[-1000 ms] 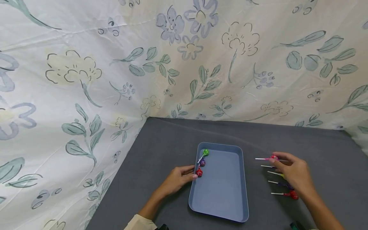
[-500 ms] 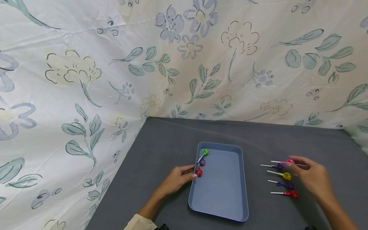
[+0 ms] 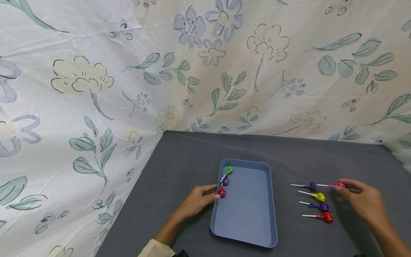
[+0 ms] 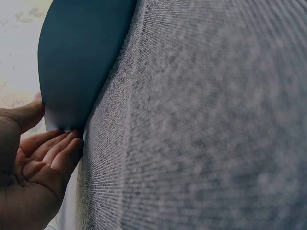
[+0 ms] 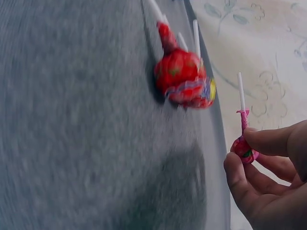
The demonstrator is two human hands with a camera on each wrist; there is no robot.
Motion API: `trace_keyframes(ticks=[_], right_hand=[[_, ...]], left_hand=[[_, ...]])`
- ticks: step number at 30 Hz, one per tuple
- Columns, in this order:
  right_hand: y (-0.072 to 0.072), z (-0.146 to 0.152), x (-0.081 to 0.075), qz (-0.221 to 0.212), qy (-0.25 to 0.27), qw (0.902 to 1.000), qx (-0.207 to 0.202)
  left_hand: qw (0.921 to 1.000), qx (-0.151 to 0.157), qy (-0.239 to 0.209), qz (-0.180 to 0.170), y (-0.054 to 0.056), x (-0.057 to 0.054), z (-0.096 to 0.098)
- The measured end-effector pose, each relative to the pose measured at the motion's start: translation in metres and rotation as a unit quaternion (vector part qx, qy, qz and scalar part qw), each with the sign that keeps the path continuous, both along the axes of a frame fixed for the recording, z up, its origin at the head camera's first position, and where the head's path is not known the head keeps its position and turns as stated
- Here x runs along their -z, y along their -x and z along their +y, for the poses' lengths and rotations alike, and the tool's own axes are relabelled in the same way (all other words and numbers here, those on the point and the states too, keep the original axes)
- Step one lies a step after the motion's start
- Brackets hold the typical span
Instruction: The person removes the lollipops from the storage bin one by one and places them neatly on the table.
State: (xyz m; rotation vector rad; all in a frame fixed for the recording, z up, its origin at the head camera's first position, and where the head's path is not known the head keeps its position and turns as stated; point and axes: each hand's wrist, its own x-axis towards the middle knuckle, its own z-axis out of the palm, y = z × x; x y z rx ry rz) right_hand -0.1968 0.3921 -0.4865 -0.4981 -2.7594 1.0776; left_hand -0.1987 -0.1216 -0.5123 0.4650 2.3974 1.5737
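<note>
The right hand (image 3: 361, 200) has moved toward 3 o'clock, away from the tray (image 3: 247, 214), carrying the pink lollipop (image 5: 245, 148). It lies at 2 o'clock of four lollipops (image 3: 320, 197) on the tabletop (image 3: 192, 157), its candy pinched between thumb and curled fingers, stick toward 9 o'clock. The left hand (image 3: 197, 201), at the tray's 9 o'clock, holds the rim between thumb and fingers. Fingers partly cover the pink candy; the right wrist view blurs a red lollipop (image 5: 182, 79); the left wrist view cuts off the tray.
</note>
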Motion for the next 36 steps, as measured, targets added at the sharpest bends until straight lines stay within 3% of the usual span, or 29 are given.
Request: trace_keyframes(ticks=[25,36], right_hand=[[0.015,0.025,0.009,-0.048,-0.027,0.9982,0.024],[0.016,0.027,0.012,-0.03,-0.04,0.9985,0.021]], left_hand=[[0.9999,-0.005,-0.011,-0.005,-0.001,-0.004,0.0],[0.9998,-0.007,-0.017,-0.01,-0.001,-0.004,0.001]])
